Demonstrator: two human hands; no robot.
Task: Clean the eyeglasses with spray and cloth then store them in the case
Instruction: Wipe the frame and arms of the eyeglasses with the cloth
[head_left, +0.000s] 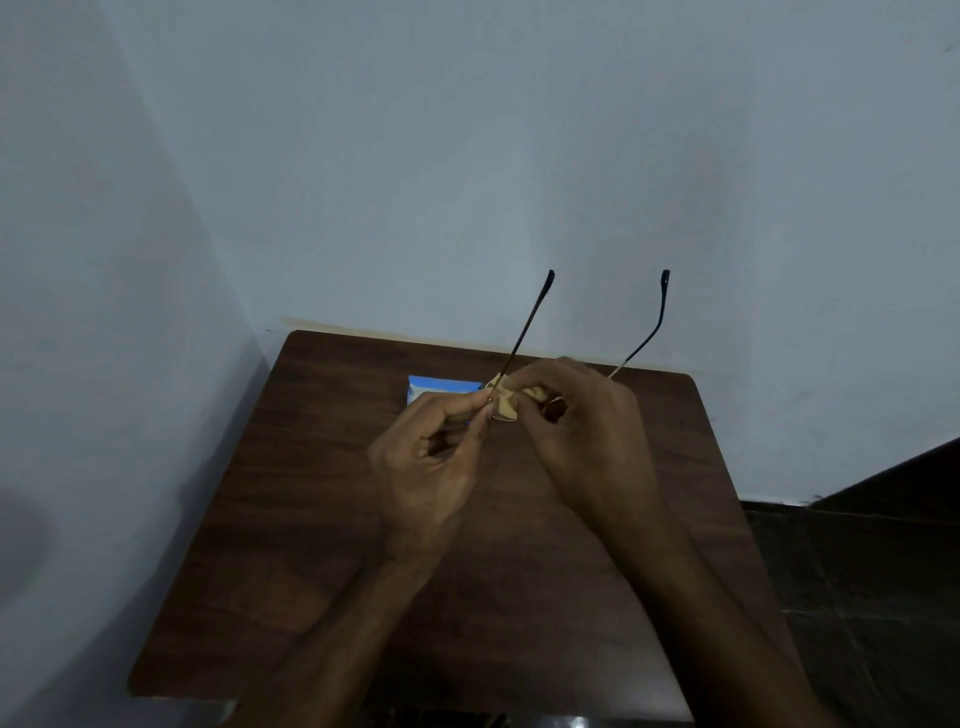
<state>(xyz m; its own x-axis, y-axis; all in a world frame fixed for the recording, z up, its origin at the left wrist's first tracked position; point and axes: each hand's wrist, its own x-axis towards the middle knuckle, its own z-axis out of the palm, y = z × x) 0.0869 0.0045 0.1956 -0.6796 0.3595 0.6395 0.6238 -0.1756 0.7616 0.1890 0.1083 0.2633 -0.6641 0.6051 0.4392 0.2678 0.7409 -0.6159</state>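
though dim, dark wood table against blue walls; eyeglasses, cloth above

Dim, bluish cast; soft focus; wide-angle bending at edges.

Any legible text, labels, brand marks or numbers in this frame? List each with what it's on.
No readable text anywhere in this frame.
On the blue and white box at the back of the table: any print is too small and blurred to read.
On the eyeglasses and the cloth: no marking visible.
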